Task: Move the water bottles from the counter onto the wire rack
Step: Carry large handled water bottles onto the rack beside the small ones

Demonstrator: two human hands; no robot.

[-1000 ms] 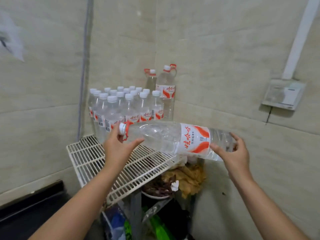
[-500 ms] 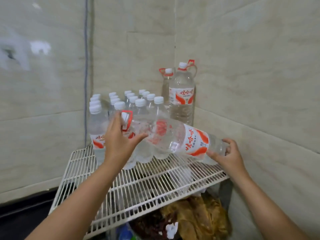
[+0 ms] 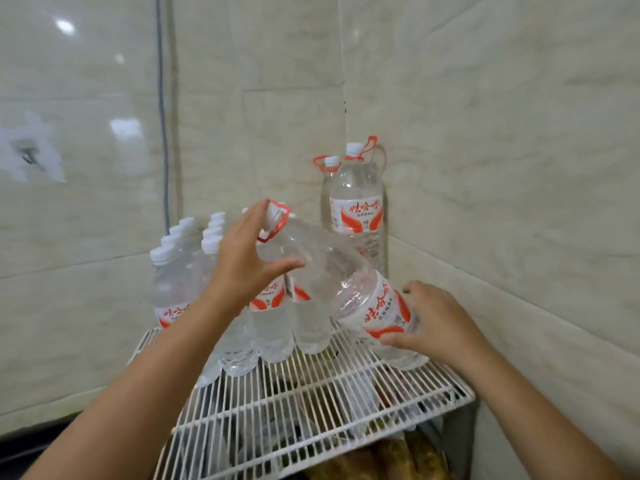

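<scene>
You have the big bottle [image 3: 346,289] tilted over the wire rack [image 3: 311,393] — base low by your right hand [image 3: 436,323], which cups it, cap raised toward your left hand [image 3: 242,265], gripping the neck — so stand it base-first.

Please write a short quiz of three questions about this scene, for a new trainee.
1. True or false: the big bottle in the hands stands upright.
2. Which hand holds its neck end? A) left hand B) right hand
3. Fill in: two large bottles stand in the back corner of the wire ____.

Key: 1 false, it is tilted, its base low at the rack. 2 A. 3 rack.
</scene>
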